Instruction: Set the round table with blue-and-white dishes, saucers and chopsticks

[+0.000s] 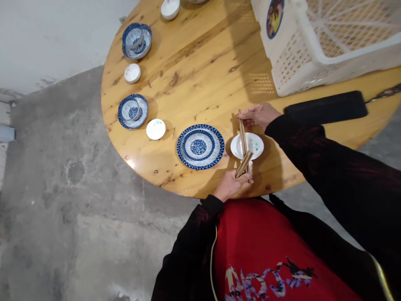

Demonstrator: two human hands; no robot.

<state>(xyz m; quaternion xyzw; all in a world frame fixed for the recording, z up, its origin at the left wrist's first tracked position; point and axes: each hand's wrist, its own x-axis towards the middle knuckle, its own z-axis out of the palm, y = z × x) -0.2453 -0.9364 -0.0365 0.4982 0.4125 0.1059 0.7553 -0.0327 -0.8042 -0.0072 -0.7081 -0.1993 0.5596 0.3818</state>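
Note:
My left hand (233, 182) is closed round a bundle of wooden chopsticks (243, 165) near the table's front edge. A longer pair of chopsticks (242, 133) slants over a small white bowl (256, 146); my right hand (257, 116) pinches their far end. Their near end reaches down by the left hand, where I cannot tell whether it is also gripped. Just left of the bowl lies a blue-and-white patterned plate (200, 146), with a smaller ringed dish seeming to sit in its middle.
A white plastic crate (294, 54) stands at the back right, with a black phone (327, 106) in front of it. Along the left rim of the round wooden table (200, 79) are blue-patterned bowls on plates (133, 111) and small white bowls (132, 73).

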